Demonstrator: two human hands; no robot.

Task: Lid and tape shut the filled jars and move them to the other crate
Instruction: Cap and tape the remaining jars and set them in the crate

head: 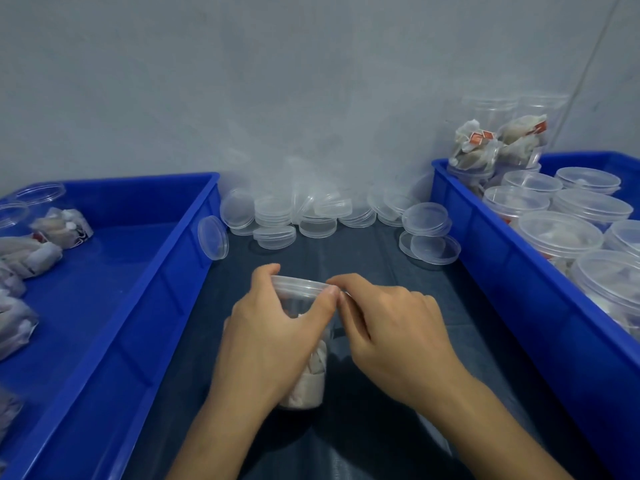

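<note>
Jar (306,375) on dark tabletop (398,393)

A small packing workbench: two blue crates (145,289) of filled jars (557,233), loose lids (273,213) against a bare wall (277,81).

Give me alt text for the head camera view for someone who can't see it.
Two hands hold a clear filled jar on a dark table: the left hand grips its side, the right hand pinches at its lid rim. Blue crates of jars flank it, with loose clear lids piled behind.
</note>
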